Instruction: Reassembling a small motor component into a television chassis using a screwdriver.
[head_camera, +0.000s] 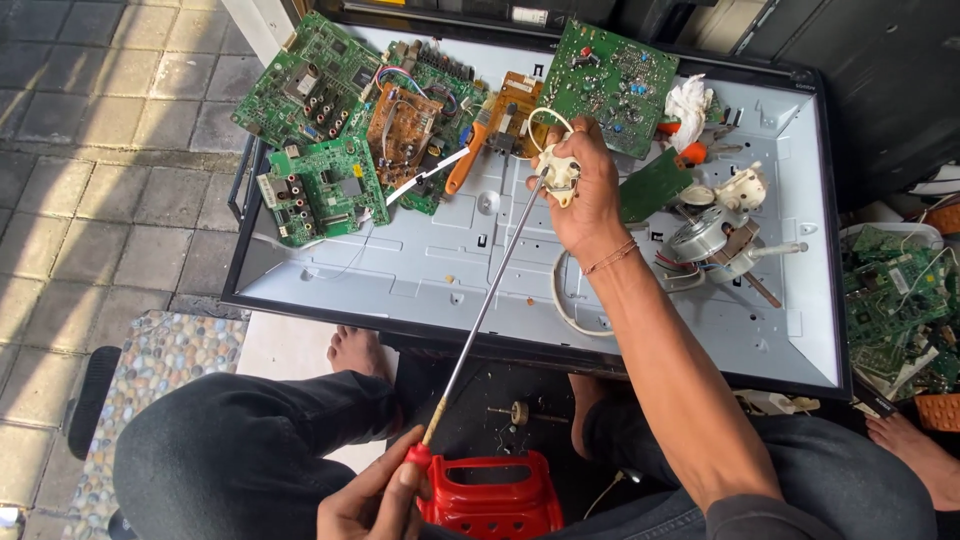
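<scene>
— Where the long screwdriver (487, 305)?
— Running on a slant from lower left to upper right, red handle low by the knees, tip high over the grey back panel (440, 270).
— Held how?
— Left hand (372, 498) closed around the red handle, fingers wrapped tight, just above the red plastic stool (492, 497).
— And the tip?
— Meeting the small white plastic part (559, 172), up against its lower left edge.
— Held by which hand?
— Right hand (583, 190), pinching that part between thumb and fingertips, lifted off the panel, palm turned down.
— So lying which way from the handle grip?
— Up and to the right, straight along the shaft; far from the left hand, inside the right.
— Nearby?
— Green circuit boards (322, 130) along the top left, an orange-handled brush (470, 155) just left of the right hand, a small motor (700, 238) to its right, well apart from the tip.
— Any slack in either grip?
— None visible; both closed firmly.
</scene>
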